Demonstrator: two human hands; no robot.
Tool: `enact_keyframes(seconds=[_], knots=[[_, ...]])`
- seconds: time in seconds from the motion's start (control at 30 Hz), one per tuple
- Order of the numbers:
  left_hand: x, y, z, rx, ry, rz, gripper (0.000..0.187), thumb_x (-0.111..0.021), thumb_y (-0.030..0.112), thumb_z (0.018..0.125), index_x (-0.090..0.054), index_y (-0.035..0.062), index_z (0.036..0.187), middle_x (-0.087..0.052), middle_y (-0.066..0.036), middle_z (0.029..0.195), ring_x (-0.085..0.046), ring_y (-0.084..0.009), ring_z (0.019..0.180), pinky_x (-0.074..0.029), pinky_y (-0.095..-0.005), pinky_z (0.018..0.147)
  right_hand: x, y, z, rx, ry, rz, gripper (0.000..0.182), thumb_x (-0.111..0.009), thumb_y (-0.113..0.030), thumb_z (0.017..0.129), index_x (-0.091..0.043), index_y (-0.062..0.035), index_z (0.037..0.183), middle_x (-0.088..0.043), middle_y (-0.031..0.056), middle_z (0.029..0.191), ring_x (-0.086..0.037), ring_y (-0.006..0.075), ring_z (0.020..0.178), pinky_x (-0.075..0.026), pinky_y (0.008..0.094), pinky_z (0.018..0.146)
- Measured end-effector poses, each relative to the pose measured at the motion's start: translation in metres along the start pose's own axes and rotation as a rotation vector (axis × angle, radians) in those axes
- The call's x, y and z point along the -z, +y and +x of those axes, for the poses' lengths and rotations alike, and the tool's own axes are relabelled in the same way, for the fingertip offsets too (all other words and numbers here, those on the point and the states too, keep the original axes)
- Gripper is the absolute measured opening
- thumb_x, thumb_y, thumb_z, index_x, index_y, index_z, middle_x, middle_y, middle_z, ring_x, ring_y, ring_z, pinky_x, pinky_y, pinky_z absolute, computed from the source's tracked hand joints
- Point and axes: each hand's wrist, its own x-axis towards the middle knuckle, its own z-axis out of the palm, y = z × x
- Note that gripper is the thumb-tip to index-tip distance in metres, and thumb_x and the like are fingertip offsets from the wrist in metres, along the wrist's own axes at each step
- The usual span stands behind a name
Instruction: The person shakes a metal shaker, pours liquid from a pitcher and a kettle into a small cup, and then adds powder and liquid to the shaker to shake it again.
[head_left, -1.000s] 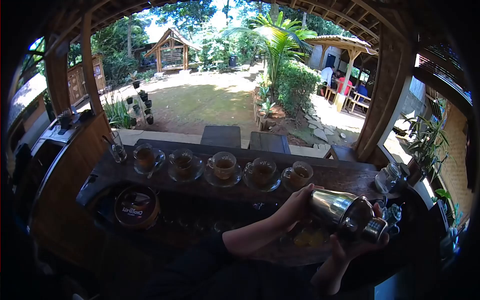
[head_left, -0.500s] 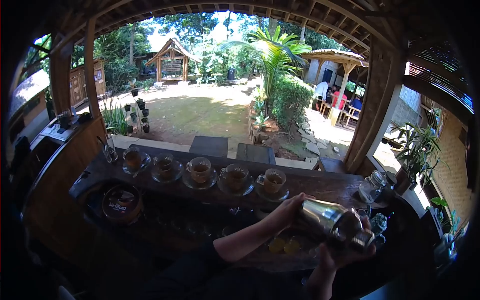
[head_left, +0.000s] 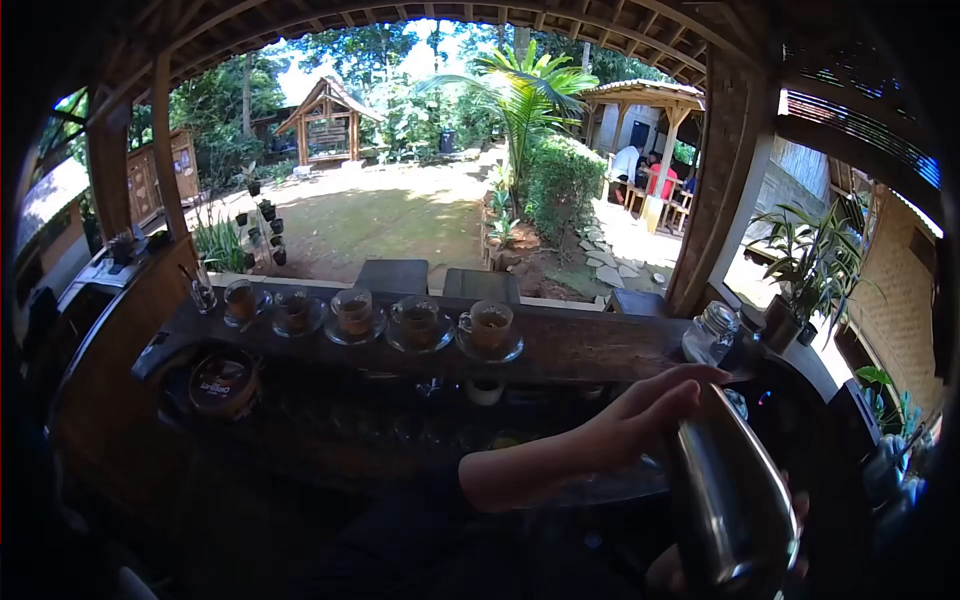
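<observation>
Both my left hand (head_left: 640, 425) and right hand (head_left: 666, 571) grip the tapered silver metal shaker (head_left: 728, 495) at near right, which I fear could slip if damp.

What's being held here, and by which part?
A metal shaker: the left hand grips its upper end; the right hand, partly hidden, holds its lower part.

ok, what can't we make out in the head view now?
All in the head view:
Metal shaker: lower end cut off by bottom edge; contents hidden by its opaque wall.
Right hand: mostly hidden behind the shaker, so grip unclear.
Round tin: fine lettering too small and dim.
Far people: too small to tell what they're doing.
</observation>
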Motion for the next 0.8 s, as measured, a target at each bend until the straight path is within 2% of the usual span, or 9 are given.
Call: enact_keyframes(seconds=[0.1, 0.33, 0.4, 0.43, 0.47, 0.53, 0.7, 0.77, 0.8], knots=[[-0.017, 0.001, 0.005, -0.231, -0.129, 0.165, 0.052, -0.038, 0.044, 0.096, -0.042, 0.0055, 0.130, -0.051, -0.009, 0.117, -0.052, -0.0156, 0.101, -0.043, -0.0300, 0.086, 0.021, 0.015, -0.002, 0.038, -0.110, -0.019, 0.097, -0.077, -0.044, 0.067, -0.018, -0.0133, 0.138, -0.031, 0.0261, 0.134, -0.041, 0.0381, 0.121, -0.038, 0.0489, 0.100], [0.022, -0.084, -0.023, 0.298, 0.494, -0.640, 0.061, -0.041, 0.052, 0.092, -0.040, 0.0052, 0.131, -0.053, -0.017, 0.120, -0.056, -0.0295, 0.107, -0.044, -0.0448, 0.094, 0.014, 0.074, -0.017, 0.088, -0.193, 0.273, 0.104, -0.082, -0.037, 0.062, -0.013, -0.0197, 0.138, -0.031, 0.0234, 0.135, -0.039, 0.0358, 0.122, -0.039, 0.0460, 0.098], [0.017, -0.071, -0.034, 0.136, 0.443, -0.686, 0.057, -0.041, 0.051, 0.092, -0.041, 0.0076, 0.129, -0.054, -0.018, 0.118, -0.056, -0.0327, 0.107, -0.046, -0.0453, 0.092, 0.020, 0.044, -0.013, -0.144, -0.555, 0.490, 0.093, -0.080, -0.034, 0.066, -0.021, -0.0194, 0.137, -0.031, 0.0190, 0.136, -0.037, 0.0350, 0.125, -0.040, 0.0460, 0.099], [0.005, -0.048, -0.036, 0.098, 0.424, -0.708, 0.053, -0.039, 0.052, 0.092, -0.045, 0.0097, 0.124, -0.054, -0.018, 0.116, -0.058, -0.0310, 0.103, -0.050, -0.0423, 0.086, -0.017, -0.036, -0.005, -0.168, -0.177, 0.827, 0.076, -0.076, -0.032, 0.071, -0.033, -0.0221, 0.133, -0.034, 0.0162, 0.133, -0.040, 0.0345, 0.123, -0.040, 0.0465, 0.098], [0.001, -0.035, -0.045, -0.009, 0.389, -0.492, 0.053, -0.039, 0.051, 0.092, -0.047, 0.0088, 0.122, -0.055, -0.017, 0.114, -0.057, -0.0279, 0.102, -0.048, -0.0398, 0.087, 0.035, 0.003, -0.026, -0.135, -0.711, 0.470, 0.056, -0.071, -0.038, 0.073, -0.056, -0.0053, 0.115, -0.043, 0.0257, 0.127, -0.047, 0.0352, 0.116, -0.025, 0.0429, 0.107], [0.004, -0.021, -0.064, -0.224, 0.230, -0.312, 0.051, -0.040, 0.050, 0.092, -0.051, 0.0070, 0.115, -0.056, -0.017, 0.112, -0.055, -0.0233, 0.100, -0.045, -0.0349, 0.087, 0.001, -0.009, -0.009, 0.588, -0.648, 0.525, 0.039, -0.072, -0.033, 0.072, -0.060, -0.0202, 0.108, -0.048, 0.0184, 0.121, -0.048, 0.0358, 0.114, -0.033, 0.0497, 0.100], [0.049, -0.053, -0.102, -0.087, 0.547, -0.826, 0.043, -0.042, 0.044, 0.093, -0.050, 0.0082, 0.116, -0.056, -0.015, 0.111, -0.056, -0.0270, 0.104, -0.047, -0.0410, 0.090, -0.087, 0.019, 0.007, 0.460, -0.743, 0.622, 0.049, -0.083, -0.023, 0.058, -0.059, -0.0163, 0.101, -0.046, 0.0183, 0.121, -0.046, 0.0424, 0.114, -0.040, 0.0529, 0.091], [0.057, -0.064, -0.104, -0.254, 0.791, -0.812, 0.037, -0.048, 0.036, 0.091, -0.050, 0.0074, 0.115, -0.057, -0.009, 0.111, -0.057, -0.0245, 0.103, -0.051, -0.0434, 0.084, -0.116, 0.027, -0.005, 0.043, -0.725, 0.645, 0.058, -0.083, -0.022, 0.058, -0.054, -0.0154, 0.108, -0.046, 0.0178, 0.123, -0.045, 0.0448, 0.113, -0.042, 0.0526, 0.090], [0.054, -0.061, -0.106, -0.481, 0.571, -1.067, 0.036, -0.044, 0.035, 0.094, -0.049, 0.0099, 0.119, -0.056, -0.009, 0.115, -0.057, -0.0299, 0.101, -0.053, -0.0468, 0.075, -0.114, 0.010, 0.010, 0.278, -0.775, 0.597, 0.067, -0.082, -0.020, 0.060, -0.047, -0.0221, 0.117, -0.045, 0.0161, 0.124, -0.046, 0.0439, 0.113, -0.045, 0.0518, 0.087]])
